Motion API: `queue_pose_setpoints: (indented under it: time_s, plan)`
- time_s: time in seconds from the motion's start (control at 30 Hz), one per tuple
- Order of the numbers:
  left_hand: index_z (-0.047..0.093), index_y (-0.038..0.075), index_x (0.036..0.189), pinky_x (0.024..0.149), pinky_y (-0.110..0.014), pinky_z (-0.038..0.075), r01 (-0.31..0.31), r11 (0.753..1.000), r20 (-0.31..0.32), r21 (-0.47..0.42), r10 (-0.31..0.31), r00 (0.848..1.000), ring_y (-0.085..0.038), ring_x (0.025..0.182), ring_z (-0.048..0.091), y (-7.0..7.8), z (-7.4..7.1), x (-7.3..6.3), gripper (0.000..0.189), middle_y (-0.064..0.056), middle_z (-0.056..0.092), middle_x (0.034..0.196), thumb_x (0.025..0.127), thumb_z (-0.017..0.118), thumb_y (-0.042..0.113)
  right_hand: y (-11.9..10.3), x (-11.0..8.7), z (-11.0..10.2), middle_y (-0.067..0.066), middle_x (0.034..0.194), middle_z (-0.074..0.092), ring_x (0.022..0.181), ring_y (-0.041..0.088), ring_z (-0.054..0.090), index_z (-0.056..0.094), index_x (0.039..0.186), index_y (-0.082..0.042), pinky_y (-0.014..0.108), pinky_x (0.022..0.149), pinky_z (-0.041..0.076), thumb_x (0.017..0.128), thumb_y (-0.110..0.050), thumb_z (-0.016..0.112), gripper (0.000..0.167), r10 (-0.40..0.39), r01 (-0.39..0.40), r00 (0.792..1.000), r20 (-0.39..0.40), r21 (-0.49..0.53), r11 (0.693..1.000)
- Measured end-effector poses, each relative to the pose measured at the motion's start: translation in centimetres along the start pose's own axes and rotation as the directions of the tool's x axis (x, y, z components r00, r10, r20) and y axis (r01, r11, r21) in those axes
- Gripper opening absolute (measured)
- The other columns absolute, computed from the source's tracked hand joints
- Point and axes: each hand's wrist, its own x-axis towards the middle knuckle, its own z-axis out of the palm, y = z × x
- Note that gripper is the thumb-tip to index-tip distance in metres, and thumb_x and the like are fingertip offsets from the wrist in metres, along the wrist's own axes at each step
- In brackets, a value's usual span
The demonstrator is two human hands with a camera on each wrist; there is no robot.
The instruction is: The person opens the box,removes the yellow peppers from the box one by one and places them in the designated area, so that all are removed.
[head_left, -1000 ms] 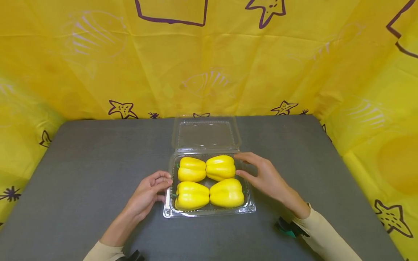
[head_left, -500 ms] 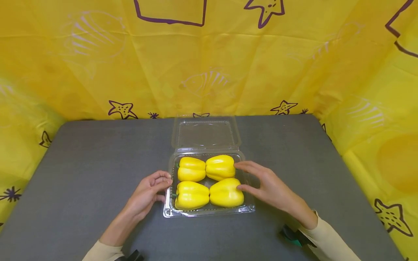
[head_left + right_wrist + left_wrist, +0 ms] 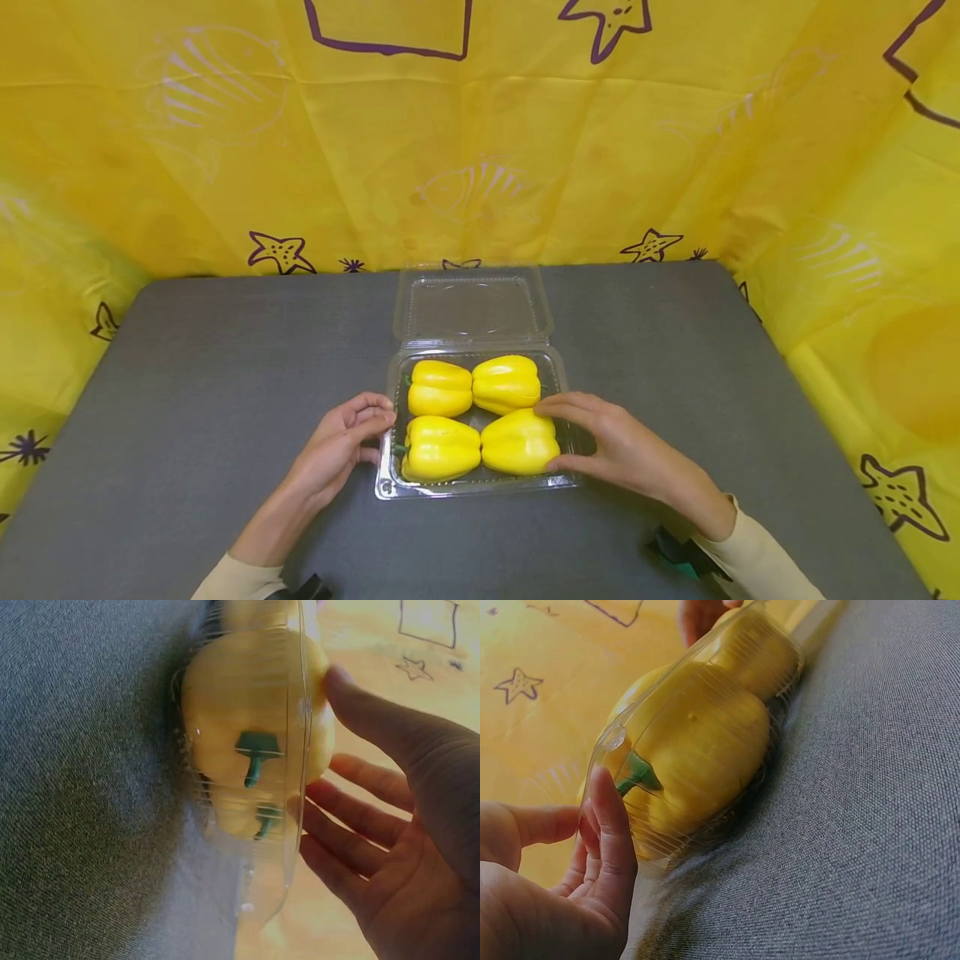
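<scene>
A clear plastic clamshell container (image 3: pixel 480 493) lies with its lid (image 3: pixel 472 308) folded back. Inside are several yellow bell peppers in two rows, among them the far left pepper (image 3: pixel 440 388), far right pepper (image 3: pixel 507 383) and near left pepper (image 3: pixel 442 450). My left hand (image 3: pixel 337 446) pinches the container's left rim between thumb and fingers, with a green stem (image 3: pixel 639 774) close behind the wall in the left wrist view. At the near right pepper (image 3: pixel 517 443), my right hand (image 3: pixel 618 437) has its thumb on the near side and fingers on the far side, gripping it.
The container sits on a grey table (image 3: pixel 225 358), its lid reaching toward the back edge. A yellow curtain (image 3: pixel 480 150) with fish and starfish drawings hangs behind and on both sides. Dark straps (image 3: pixel 678 554) sit near the sleeves.
My right hand has moved toward me, from the container's far right side to the near right pepper, and now grips it. The left hand and the container have stayed in place.
</scene>
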Motion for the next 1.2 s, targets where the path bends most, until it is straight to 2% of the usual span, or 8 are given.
queue_pose_setpoints:
  time_s: [0.1, 0.2, 0.27, 0.43, 0.6, 0.7, 0.97, 1.2]
  plan:
    - [0.051, -0.001, 0.109, 0.058, -0.029, 0.054, 0.003, 1.000, -0.006, 0.000, -0.003, 1.000, -0.012, 0.071, 0.055, 0.0, 0.1, 0.0, 0.019, -0.005, 0.061, 0.088, 0.093, 0.060, 0.003, 0.2, 0.0, 0.0, -0.001, 0.133, 0.057, 0.123, 0.021, 0.052, 0.059, 0.132, -0.011, 0.043, 0.101, 0.046, 0.077, -0.044, 0.080, 0.067, -0.008, 0.009, 1.000, 0.021, -0.029, 1.000]
    - [0.051, -0.001, 0.109, 0.058, -0.030, 0.055, 0.003, 1.000, -0.010, 0.004, -0.003, 1.000, -0.013, 0.072, 0.055, 0.0, 0.1, -0.1, 0.019, -0.004, 0.061, 0.088, 0.093, 0.061, 0.003, 0.5, 0.1, 0.2, -0.001, 0.133, 0.057, 0.127, 0.022, 0.048, 0.059, 0.131, -0.011, 0.045, 0.106, 0.041, 0.073, -0.045, 0.083, 0.071, -0.012, 0.012, 1.000, 0.008, -0.051, 0.999]
    - [0.051, -0.001, 0.109, 0.058, -0.030, 0.055, 0.001, 1.000, -0.010, 0.008, -0.001, 1.000, -0.013, 0.072, 0.055, 0.0, 0.2, -0.2, 0.019, -0.004, 0.061, 0.088, 0.093, 0.061, 0.003, 0.6, 0.2, 0.3, -0.001, 0.132, 0.057, 0.130, 0.023, 0.045, 0.060, 0.131, -0.010, 0.046, 0.111, 0.034, 0.071, -0.044, 0.086, 0.074, -0.012, 0.011, 1.000, -0.005, -0.054, 0.998]
    - [0.051, -0.001, 0.108, 0.057, -0.029, 0.054, 0.001, 1.000, -0.010, 0.004, -0.001, 1.000, -0.013, 0.071, 0.055, 0.0, 0.2, -0.2, 0.018, -0.004, 0.061, 0.087, 0.093, 0.060, 0.003, 0.6, 0.0, 0.4, 0.004, 0.137, 0.056, 0.139, 0.031, 0.036, 0.059, 0.132, -0.011, 0.052, 0.114, 0.026, 0.070, -0.041, 0.087, 0.074, 0.025, -0.025, 1.000, -0.003, -0.024, 0.999]
    - [0.051, 0.000, 0.109, 0.058, -0.028, 0.054, 0.005, 1.000, -0.018, 0.002, -0.005, 1.000, -0.013, 0.073, 0.055, -0.1, 0.1, -0.1, 0.019, -0.003, 0.061, 0.087, 0.093, 0.061, 0.004, 0.4, -0.1, 0.4, 0.008, 0.139, 0.054, 0.139, 0.035, 0.036, 0.059, 0.132, -0.010, 0.053, 0.113, 0.029, 0.071, -0.038, 0.088, 0.073, 0.026, -0.027, 1.000, -0.016, -0.024, 0.999]
    - [0.051, 0.000, 0.109, 0.057, -0.028, 0.054, 0.007, 1.000, -0.021, 0.007, -0.007, 1.000, -0.013, 0.073, 0.055, -0.1, 0.1, -0.1, 0.019, -0.003, 0.061, 0.087, 0.093, 0.061, 0.004, 0.2, -0.1, 0.4, 0.006, 0.137, 0.056, 0.136, 0.032, 0.041, 0.059, 0.132, -0.009, 0.050, 0.112, 0.032, 0.071, -0.037, 0.088, 0.074, 0.005, -0.006, 0.999, -0.040, -0.024, 1.000]
    - [0.050, 0.000, 0.109, 0.054, -0.026, 0.051, -0.001, 1.000, -0.010, -0.006, 0.001, 1.000, -0.013, 0.063, 0.054, 0.0, 0.2, 0.0, 0.018, -0.002, 0.060, 0.080, 0.094, 0.060, 0.003, -0.1, 0.1, 0.5, -0.006, 0.136, 0.054, 0.123, 0.015, 0.053, 0.054, 0.137, -0.016, 0.040, 0.100, 0.048, 0.083, -0.047, 0.076, 0.066, -0.016, 0.018, 0.994, -0.112, 0.017, 1.000]
    - [0.050, -0.001, 0.109, 0.054, -0.026, 0.051, 0.006, 1.000, -0.021, -0.002, -0.007, 1.000, -0.014, 0.064, 0.055, 0.0, 0.3, -0.1, 0.020, -0.003, 0.060, 0.080, 0.094, 0.061, 0.005, -0.5, 0.2, 0.5, -0.001, 0.137, 0.055, 0.113, 0.015, 0.060, 0.051, 0.139, -0.013, 0.038, 0.093, 0.052, 0.083, -0.043, 0.076, 0.068, 0.009, -0.004, 0.993, -0.120, 0.039, 0.999]
